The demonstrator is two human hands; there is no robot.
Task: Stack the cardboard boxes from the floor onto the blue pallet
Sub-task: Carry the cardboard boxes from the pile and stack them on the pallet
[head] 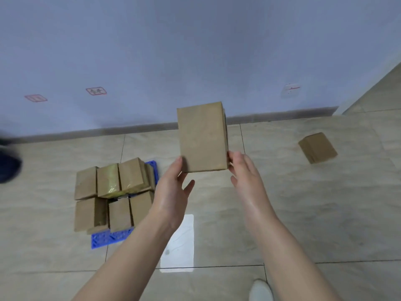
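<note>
Your left hand [173, 190] is nearly flat. Its straight fingers press against the lower left edge of the cardboard box [202, 137], and the thumb stands free under the box, not touching it. Your right hand [245, 177] takes the lower right edge, with the thumb on the front and the other fingers curled behind. So the box is carried between both hands, in the air above the floor [303, 203].

The box shows you its broad face. Its long axis runs up in the picture, away from you toward the wall [195, 51], a little tilted.

To the left and lower lies the blue pallet [110, 237], with stacked boxes [112, 187] covering most of it; only the near edge and a far corner show. One loose box [318, 147] lies on the floor at the right, well apart from the pallet. A bright white patch [178, 244] is on the tiles between your forearms. A white shoe [260, 290] shows at the bottom. At the left border there is a dark blurred shape [8, 168]; I cannot tell what it is.
</note>
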